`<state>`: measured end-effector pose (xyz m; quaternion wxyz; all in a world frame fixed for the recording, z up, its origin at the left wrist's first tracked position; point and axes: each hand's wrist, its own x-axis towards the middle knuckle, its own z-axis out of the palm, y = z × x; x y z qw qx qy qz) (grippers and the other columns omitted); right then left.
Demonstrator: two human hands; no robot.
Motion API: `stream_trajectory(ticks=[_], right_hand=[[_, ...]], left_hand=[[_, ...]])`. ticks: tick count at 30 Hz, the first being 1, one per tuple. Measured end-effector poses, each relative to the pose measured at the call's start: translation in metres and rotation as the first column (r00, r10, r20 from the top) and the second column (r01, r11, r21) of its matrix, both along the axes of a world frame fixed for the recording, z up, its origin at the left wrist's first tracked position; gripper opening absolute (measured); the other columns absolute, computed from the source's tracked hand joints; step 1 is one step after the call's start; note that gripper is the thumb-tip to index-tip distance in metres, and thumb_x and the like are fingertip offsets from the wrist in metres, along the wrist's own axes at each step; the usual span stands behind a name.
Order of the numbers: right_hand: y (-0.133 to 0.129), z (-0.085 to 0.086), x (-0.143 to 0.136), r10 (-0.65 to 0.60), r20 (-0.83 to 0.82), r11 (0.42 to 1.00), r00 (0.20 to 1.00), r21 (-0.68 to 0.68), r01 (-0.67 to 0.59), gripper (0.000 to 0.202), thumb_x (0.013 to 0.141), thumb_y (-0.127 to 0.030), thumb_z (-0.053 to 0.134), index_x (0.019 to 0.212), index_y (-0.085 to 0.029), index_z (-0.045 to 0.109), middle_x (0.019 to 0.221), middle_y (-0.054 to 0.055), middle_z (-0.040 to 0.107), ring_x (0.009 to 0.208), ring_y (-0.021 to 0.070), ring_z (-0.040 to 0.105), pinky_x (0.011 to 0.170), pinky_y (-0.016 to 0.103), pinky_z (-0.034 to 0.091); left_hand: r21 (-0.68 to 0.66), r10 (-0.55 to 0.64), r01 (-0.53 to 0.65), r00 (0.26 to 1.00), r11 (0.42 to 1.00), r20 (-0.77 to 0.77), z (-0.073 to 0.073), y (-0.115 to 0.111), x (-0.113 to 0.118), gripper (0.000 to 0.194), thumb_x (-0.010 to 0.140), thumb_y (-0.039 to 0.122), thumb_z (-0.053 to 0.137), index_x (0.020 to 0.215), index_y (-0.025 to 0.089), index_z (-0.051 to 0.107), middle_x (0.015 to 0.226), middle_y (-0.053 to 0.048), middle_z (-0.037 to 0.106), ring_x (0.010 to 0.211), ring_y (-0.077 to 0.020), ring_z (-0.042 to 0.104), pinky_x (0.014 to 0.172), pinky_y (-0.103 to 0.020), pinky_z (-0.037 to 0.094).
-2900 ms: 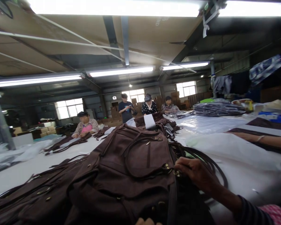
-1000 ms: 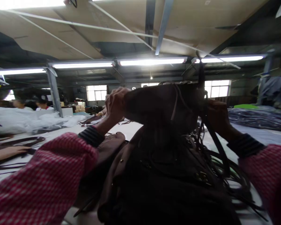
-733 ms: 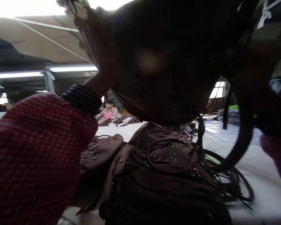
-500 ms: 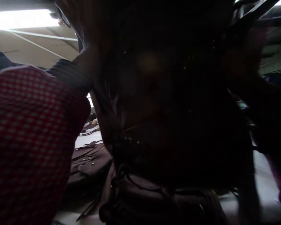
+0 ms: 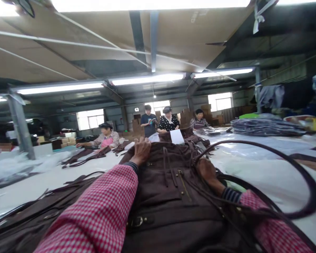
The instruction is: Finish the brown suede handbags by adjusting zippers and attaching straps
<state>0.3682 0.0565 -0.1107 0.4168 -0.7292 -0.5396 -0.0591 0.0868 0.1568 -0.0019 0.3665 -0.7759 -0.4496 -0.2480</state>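
A dark brown fabric bag (image 5: 160, 196) lies before me on the table, with a slanted brass zip, hanging cords and a small buckled strap on its upper face. My left hand (image 5: 141, 151) is closed over the far left edge of the bag, fingers curled across the rim. On the other side, my right hand (image 5: 207, 171) grips the bag's right edge beside the base of a long rounded handle (image 5: 302, 168); its fingertips are partly hidden by the fabric and cords. The handle loops out to the right above the white surface.
More brown bags (image 5: 65, 196) lie along the left. A stack of dark folded pieces in plastic (image 5: 265, 126) stands at the back right on the white table (image 5: 252, 168). Several co-workers are across the table, one in a polka-dot top (image 5: 168, 123). Clear plastic (image 5: 13, 172) lies at left.
The dark bag that filled most of the view, close to the camera, is now lower and lies on the table. The room and both my hands have come into sight.
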Motion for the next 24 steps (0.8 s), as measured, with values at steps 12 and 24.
stream_trajectory(ticks=[12,24], right_hand=[[0.026,-0.055,0.011,0.027,-0.276,0.998,0.961,0.069,-0.008,0.034,0.089,-0.022,0.049,0.113,-0.015,0.071,0.102,0.016,0.072,0.097,0.0280,0.066,0.083,0.036,0.047],[0.004,-0.007,0.042,0.538,-0.390,0.810,0.747,0.486,-0.330,0.045,0.080,-0.023,0.051,0.122,-0.017,0.067,0.092,0.006,0.074,0.087,0.0224,0.068,0.081,0.036,0.056]], left_hand=[[-0.037,-0.023,0.021,0.998,0.999,-0.061,-0.035,0.025,0.024,0.027,0.093,0.011,0.044,0.112,0.015,0.062,0.115,-0.015,0.061,0.111,-0.0319,0.051,0.098,-0.051,0.036],[-0.636,-0.183,0.737,0.674,0.227,0.716,-0.038,-0.055,0.176,0.084,0.060,0.021,0.080,0.137,0.013,0.047,0.115,-0.014,0.065,0.103,-0.0288,0.062,0.088,-0.041,0.050]])
